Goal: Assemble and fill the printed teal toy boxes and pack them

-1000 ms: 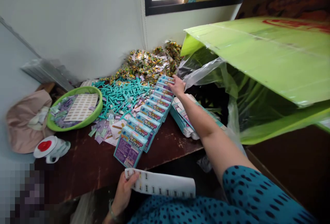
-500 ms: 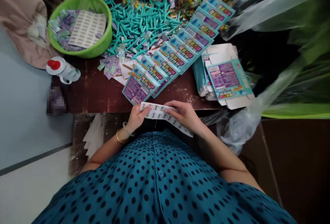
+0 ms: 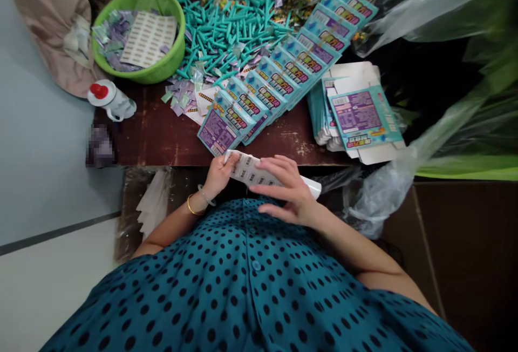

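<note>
A white sheet of small printed stickers (image 3: 243, 171) is held before my body, at the table's front edge. My left hand (image 3: 219, 174) pinches its left end between thumb and fingers. Over the right part of the sheet, my right hand (image 3: 286, 190) has its fingers spread and partly hides the stickers; the sheet's right end curls out beyond it. Just past the sheet, a row of overlapping blue and purple printed boxes (image 3: 226, 122) runs diagonally toward the back right.
Beyond the boxes lies a heap of teal plastic sticks (image 3: 230, 25). At the left stand a green basket (image 3: 181, 55) of small packets and a white cup (image 3: 117, 103) with a red-topped lid. Flattened boxes (image 3: 360, 117) are stacked at right, beside clear plastic bags (image 3: 437, 141).
My right hand has opened, its fingers spreading over the sticker sheet instead of pinching it. The sheet's right end now curls. My left hand keeps its hold, and the whole view has shifted slightly.
</note>
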The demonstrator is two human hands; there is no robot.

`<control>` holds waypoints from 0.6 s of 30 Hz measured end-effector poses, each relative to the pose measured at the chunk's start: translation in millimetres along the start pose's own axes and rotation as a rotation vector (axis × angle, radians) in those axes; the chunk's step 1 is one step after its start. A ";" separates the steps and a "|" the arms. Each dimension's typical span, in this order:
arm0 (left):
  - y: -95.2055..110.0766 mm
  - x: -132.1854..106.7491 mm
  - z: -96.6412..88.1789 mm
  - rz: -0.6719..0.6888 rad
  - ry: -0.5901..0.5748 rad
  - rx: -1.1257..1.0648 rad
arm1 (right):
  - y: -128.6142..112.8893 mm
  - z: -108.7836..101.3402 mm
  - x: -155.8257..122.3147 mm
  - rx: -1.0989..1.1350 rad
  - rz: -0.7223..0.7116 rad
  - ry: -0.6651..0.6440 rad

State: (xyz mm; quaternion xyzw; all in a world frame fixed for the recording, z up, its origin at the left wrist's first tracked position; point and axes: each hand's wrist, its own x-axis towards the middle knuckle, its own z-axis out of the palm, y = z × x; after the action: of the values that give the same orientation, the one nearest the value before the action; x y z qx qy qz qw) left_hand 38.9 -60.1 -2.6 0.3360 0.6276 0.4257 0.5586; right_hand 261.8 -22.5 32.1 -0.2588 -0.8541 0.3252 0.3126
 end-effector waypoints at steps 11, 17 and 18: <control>5.7 -4.8 0.9 -0.089 -0.020 -0.008 | 9.9 31.9 18.1 -0.003 0.138 0.121; 3.2 2.2 -34.5 -0.114 0.035 -0.024 | 84.8 -61.4 77.3 0.082 0.367 0.461; 3.1 1.9 -43.6 -0.113 0.076 -0.018 | 120.0 -85.0 93.4 0.047 0.402 0.542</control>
State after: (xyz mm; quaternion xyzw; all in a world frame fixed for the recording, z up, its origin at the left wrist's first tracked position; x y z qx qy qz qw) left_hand -4.6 -64.1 0.0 0.2783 0.6626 0.4116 0.5604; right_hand 287.6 149.7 30.5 -0.4918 -0.6640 0.3195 0.4638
